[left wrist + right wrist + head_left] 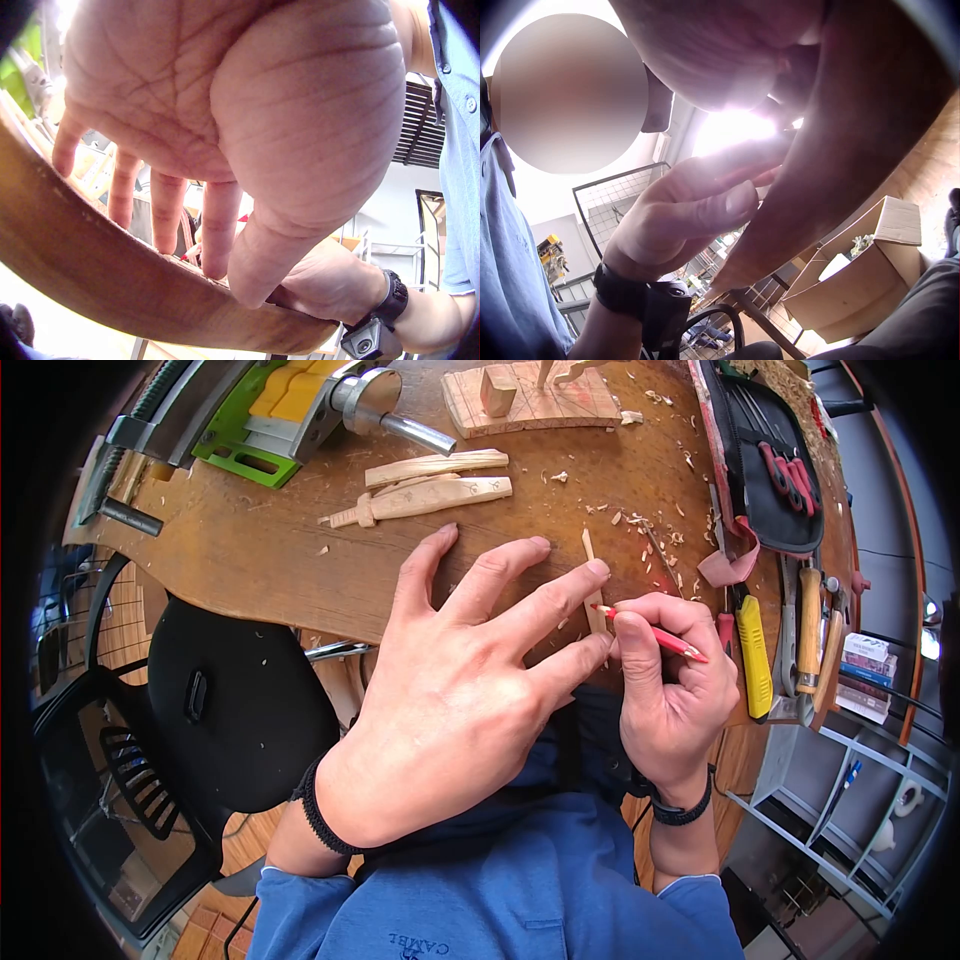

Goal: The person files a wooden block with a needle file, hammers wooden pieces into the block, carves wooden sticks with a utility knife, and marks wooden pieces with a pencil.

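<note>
My left hand point(460, 670) is spread with its palm down over the front of the wooden table point(250, 550). Its index finger and thumb press beside and onto a thin pale wooden strip point(588, 545), which the fingers partly cover. In my right hand point(672, 690), thumb and fingers pinch a red pencil point(680, 647) whose tip is at the strip, close to the left thumb. Seen in the left wrist view, the left fingers point(166, 214) reach down to the tabletop. Beyond the left fingertips lie a carved wooden piece shaped like a small sword point(430, 498) and another wooden piece point(440, 465).
A green and metal vise point(250, 455) stands at the back left. Behind lies a wooden board point(540, 410) with blocks on it. Shavings point(665, 530) litter the tabletop. At right are a tool pouch point(770, 480), a yellow utility knife point(753, 650) and a wooden-handled tool point(809, 620).
</note>
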The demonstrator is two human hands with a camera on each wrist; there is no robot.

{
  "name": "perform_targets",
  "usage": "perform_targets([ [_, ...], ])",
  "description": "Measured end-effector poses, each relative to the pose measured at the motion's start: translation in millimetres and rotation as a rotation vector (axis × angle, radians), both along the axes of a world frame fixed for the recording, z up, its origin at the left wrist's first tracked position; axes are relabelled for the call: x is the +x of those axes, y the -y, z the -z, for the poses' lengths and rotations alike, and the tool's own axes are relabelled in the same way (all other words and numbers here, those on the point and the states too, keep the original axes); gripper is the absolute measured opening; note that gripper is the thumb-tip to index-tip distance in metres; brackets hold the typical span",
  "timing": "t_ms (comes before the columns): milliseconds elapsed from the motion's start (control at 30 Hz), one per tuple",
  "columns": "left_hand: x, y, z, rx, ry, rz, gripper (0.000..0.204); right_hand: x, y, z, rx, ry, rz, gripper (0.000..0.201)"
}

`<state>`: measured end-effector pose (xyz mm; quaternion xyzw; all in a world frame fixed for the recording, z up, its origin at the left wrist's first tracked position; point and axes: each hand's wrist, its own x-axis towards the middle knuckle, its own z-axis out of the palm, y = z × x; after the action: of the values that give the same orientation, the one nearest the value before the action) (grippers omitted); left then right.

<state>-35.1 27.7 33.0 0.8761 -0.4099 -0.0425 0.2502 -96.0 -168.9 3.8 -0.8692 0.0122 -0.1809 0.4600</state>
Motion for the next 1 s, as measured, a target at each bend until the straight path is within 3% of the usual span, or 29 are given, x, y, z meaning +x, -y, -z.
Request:
perform_targets([
  [300,-0.3,-0.1,0.1,0.019,-0.004,0.005,0.059,-2.1,1.7,3.5,0.090,0.000,0.019,0.010],
  [500,-0.1,-0.6,0.6,0.013,0.006,0.004,0.061,-1.6,1.3,1.7,-0.013,0.015,0.027,0.011],
  [1000,0.2,-0.2,-0.3,0.025,-0.003,0.010,0.060,-2.3,1.6,1.3,0.026,-0.007,0.020,0.011],
])
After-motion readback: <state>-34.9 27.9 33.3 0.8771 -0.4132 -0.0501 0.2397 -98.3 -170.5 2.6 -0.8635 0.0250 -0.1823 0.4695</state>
